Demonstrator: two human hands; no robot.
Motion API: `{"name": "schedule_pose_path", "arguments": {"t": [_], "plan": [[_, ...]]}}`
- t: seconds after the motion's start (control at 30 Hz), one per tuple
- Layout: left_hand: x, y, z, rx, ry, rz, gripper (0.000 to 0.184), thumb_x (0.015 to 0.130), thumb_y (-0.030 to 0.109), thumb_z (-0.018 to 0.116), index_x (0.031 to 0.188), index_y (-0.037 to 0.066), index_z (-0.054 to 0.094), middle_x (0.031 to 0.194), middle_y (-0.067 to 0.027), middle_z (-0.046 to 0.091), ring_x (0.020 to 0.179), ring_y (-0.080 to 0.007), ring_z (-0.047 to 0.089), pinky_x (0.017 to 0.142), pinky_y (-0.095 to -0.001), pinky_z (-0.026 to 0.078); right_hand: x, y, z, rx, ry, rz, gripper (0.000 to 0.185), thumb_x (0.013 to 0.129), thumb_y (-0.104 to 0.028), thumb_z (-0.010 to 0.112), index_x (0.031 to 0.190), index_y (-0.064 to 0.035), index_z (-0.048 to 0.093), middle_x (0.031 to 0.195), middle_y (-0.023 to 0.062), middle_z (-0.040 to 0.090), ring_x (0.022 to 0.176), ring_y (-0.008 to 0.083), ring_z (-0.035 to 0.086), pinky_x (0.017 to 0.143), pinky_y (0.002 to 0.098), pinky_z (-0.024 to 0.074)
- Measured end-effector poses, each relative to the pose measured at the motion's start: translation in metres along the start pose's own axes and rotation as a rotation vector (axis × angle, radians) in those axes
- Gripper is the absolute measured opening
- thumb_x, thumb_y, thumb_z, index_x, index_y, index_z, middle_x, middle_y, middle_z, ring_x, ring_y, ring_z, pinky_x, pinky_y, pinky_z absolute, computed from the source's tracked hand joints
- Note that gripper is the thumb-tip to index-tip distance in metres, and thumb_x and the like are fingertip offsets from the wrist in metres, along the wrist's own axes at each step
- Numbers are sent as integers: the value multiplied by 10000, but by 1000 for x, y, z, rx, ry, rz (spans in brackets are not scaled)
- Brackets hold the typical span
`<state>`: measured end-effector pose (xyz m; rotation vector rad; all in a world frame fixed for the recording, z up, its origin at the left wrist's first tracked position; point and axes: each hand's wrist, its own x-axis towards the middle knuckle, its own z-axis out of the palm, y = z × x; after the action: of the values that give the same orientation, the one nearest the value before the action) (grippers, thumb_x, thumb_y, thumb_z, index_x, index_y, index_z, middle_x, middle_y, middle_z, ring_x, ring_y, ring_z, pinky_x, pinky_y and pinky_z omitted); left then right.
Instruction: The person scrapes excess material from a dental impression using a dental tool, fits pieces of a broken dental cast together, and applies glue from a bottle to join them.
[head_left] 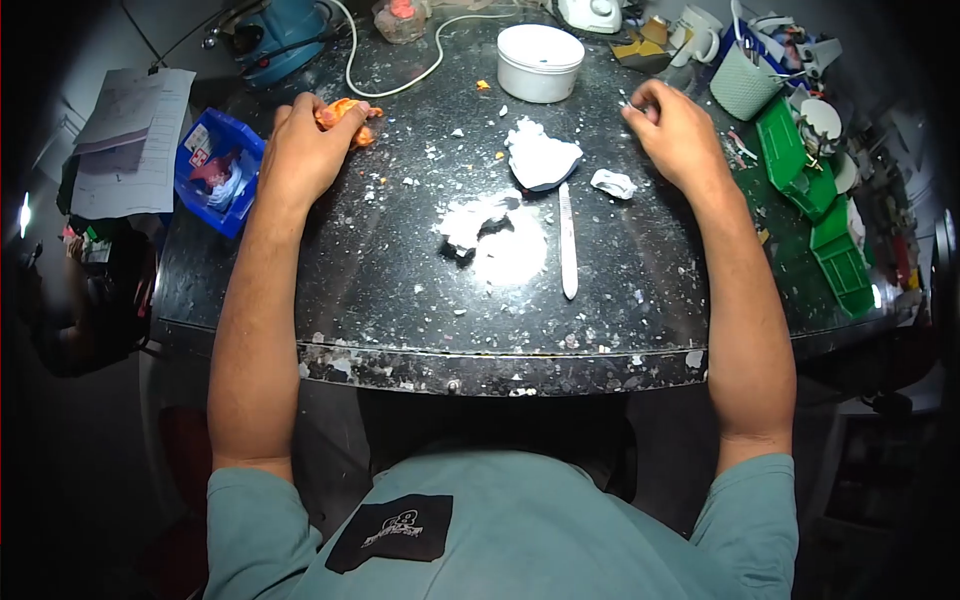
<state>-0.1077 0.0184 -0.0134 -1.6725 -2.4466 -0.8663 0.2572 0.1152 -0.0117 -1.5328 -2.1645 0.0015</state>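
Beside the left hand (305, 148) sits a labelled bin (228, 130).

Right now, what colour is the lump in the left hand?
The lump in the left hand is mostly orange, seen best in the head view.

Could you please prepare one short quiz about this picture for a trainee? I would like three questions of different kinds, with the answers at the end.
1. Fill in the colour: the left hand holds an ______ lump.
2. True or false: the right hand is touching the white tub.
3. Which of these lies nearest to the person's edge of the table?
a) mug
b) long thin tool
c) white cable

Key:
1. Orange.
2. False; the right hand is apart from the white tub.
3. b.
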Motion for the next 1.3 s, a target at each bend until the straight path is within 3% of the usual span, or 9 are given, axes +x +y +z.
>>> {"name": "schedule_pose_path", "arguments": {"t": [0.03, 0.13, 0.17, 0.3, 0.43, 0.53, 0.67, 1.1, 1.3], "plan": [[-2, 3, 0, 34, 32, 18, 635, 852, 544, 639, 1193, 11, 588, 1190, -249, 546, 1057, -382, 580, 940, -428, 463, -3, -11, -4, 81, 18, -12, 272, 876, -297, 632, 986, -49, 634, 959, 128, 677, 883, 300, 664, 817, 406, 505], [-8, 11, 2, 84, 343, 319, 529, 872, 461, 659, 1229, 76, 597, 1219, -201, 543, 1108, -358, 548, 956, -424, 451, -8, -32, -1, 390, 11, -232, 200, 898, -219, 648, 994, -45, 672, 913, 73, 673, 789, 159, 624, 700, 305, 485], [-10, 18, 1, 92, 442, 440, 400, 913, 343, 663, 1202, 69, 628, 1144, -119, 578, 974, -234, 603, 899, -324, 451, -12, -39, -1, 393, -42, -257, 206, 899, -223, 650, 1003, -47, 677, 924, 70, 677, 797, 160, 628, 705, 302, 489], [-21, 41, -7, -526, 21, 341, 166, 962, 158, 600, 1030, 20, 660, 1029, -20, 574, 859, -71, 518, 746, -210, 410, -21, -53, 3, 374, -202, -337, 272, 870, -256, 692, 1050, -52, 693, 995, 83, 681, 895, 175, 640, 745, 300, 498], [-40, 64, -2, -697, 32, 431, 123, 962, 100, 560, 1067, 36, 568, 1034, -21, 552, 933, -71, 515, 798, -213, 414, -25, -57, 10, 550, -240, -257, 262, 837, -162, 729, 1050, -21, 668, 975, 72, 667, 925, 155, 630, 801, 290, 505], [-50, 73, -4, -880, -239, 437, 321, 898, 105, 618, 1200, 29, 540, 1162, -59, 542, 1078, -132, 507, 928, -272, 408, -24, -64, 4, 809, -116, -243, 226, 816, -72, 693, 1029, -10, 648, 995, 100, 678, 919, 185, 667, 812, 304, 529], [-56, 80, -6, -771, -290, 603, 562, 820, 156, 735, 1318, 15, 516, 1284, -102, 553, 1187, -197, 529, 967, -326, 428, -29, -81, 2, 1096, 95, -417, 229, 806, 22, 676, 1018, -17, 599, 971, 80, 659, 896, 150, 670, 770, 283, 577], [-51, 73, -10, -768, -167, 781, 421, 821, 65, 686, 1230, -13, 626, 1178, -132, 651, 1121, -218, 578, 985, -337, 431, -35, -93, 0, 1058, 309, -592, 439, 710, 129, 691, 1127, 6, 627, 1038, 109, 637, 881, 165, 663, 728, 254, 582], [-53, 74, -16, -753, -207, 698, 421, 821, 87, 686, 1226, -13, 629, 1181, -133, 644, 1090, -211, 574, 972, -334, 430, -32, -83, -9, 809, 247, -707, 378, 720, 118, 710, 1083, 35, 649, 1057, 138, 615, 921, 164, 632, 742, 247, 545]]}}
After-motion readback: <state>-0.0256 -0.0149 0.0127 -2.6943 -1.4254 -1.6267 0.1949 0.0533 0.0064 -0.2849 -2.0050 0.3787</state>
